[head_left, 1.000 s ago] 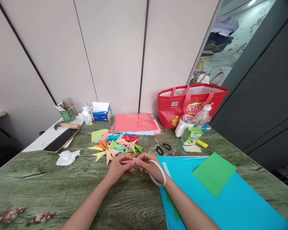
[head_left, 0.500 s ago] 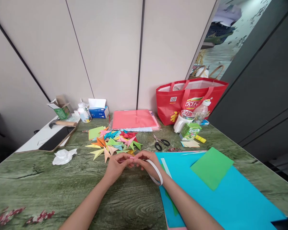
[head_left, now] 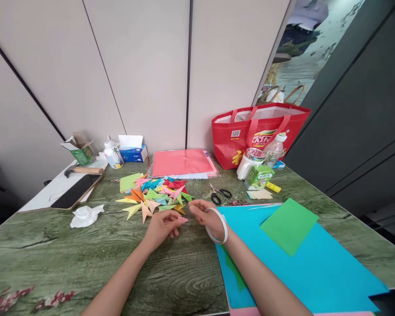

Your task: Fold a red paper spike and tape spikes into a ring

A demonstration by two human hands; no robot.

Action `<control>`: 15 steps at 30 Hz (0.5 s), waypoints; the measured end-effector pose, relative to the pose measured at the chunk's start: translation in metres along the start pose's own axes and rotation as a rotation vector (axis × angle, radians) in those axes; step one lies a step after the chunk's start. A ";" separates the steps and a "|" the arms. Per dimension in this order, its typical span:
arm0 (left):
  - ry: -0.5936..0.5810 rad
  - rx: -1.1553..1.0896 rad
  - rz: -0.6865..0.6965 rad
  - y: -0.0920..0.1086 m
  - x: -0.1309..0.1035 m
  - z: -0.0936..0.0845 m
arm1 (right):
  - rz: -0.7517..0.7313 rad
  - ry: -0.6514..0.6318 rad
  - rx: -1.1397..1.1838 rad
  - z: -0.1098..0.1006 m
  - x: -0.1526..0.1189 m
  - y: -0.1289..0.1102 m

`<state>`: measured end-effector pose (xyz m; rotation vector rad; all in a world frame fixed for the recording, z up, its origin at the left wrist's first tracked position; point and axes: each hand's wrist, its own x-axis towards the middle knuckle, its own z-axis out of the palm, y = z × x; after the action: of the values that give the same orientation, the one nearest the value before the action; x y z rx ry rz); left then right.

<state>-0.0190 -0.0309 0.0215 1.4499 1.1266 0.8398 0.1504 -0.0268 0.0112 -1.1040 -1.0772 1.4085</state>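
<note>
Between the thumb and fingers of my left hand (head_left: 163, 226) is a small folded piece of pink paper (head_left: 183, 220), its pointed end sticking out to the right. Just to the right of that tip, my right hand (head_left: 202, 213) is apart from the paper, its fingers loosely bent with nothing visible in them. A white bangle (head_left: 224, 226) hangs round my right wrist. Beyond my left hand lies a heap of folded paper pieces (head_left: 158, 195) in several colours. My right forearm crosses the edge of a large blue sheet (head_left: 303, 272).
A green paper square (head_left: 290, 226) lies on the blue sheet. Black-handled scissors (head_left: 220, 193), a green carton (head_left: 259, 176), a yellow glue stick (head_left: 273, 188) and a red bag (head_left: 225, 145) are farther back. On the left are a crumpled tissue (head_left: 86, 216) and a phone (head_left: 75, 191).
My right hand has let go of the pink paper and moved up and right, away from it. My left hand still holds the paper, now with its point showing.
</note>
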 end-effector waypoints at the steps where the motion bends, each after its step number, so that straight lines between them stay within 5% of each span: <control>1: -0.017 0.063 0.020 -0.002 0.001 0.000 | 0.018 0.046 0.086 -0.004 0.003 0.000; 6: 0.003 0.381 0.283 -0.012 0.002 -0.002 | 0.063 -0.017 0.427 -0.013 0.011 -0.006; 9: -0.006 0.393 0.296 -0.013 0.002 -0.005 | 0.087 -0.088 0.502 -0.010 0.010 -0.010; 15: 0.162 0.322 0.324 -0.007 0.003 -0.009 | 0.014 -0.072 0.501 -0.006 0.008 -0.013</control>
<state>-0.0279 -0.0248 0.0160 1.8946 1.2050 1.0503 0.1583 -0.0169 0.0215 -0.7021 -0.7062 1.6246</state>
